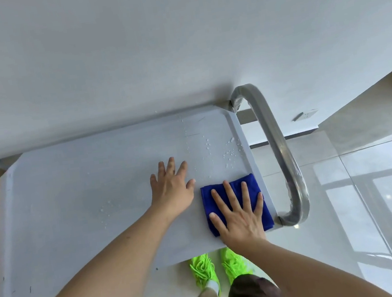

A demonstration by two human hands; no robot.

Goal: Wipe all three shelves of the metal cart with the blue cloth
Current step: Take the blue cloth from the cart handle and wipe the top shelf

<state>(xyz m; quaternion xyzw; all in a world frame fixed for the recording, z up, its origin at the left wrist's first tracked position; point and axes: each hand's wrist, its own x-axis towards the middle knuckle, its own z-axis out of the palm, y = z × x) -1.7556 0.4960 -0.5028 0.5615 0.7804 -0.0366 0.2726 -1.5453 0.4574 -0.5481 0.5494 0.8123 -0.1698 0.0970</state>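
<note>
The metal cart's top shelf (75, 195) fills the middle of the head view, grey and flat with a raised rim. A folded blue cloth (211, 191) lies at the shelf's right end near the front. My right hand (239, 215) presses flat on the cloth with fingers spread. My left hand (170, 187) rests flat on the bare shelf just left of the cloth, holding nothing. Water droplets (230, 151) dot the shelf beyond the cloth, near the right rim. The lower shelves are hidden under the top one.
The cart's curved metal handle (281, 151) loops off the right end. A white wall (176, 50) stands directly behind the cart. Glossy floor tiles (361, 200) spread to the right. My feet in bright green shoes (204, 270) stand at the cart's front edge.
</note>
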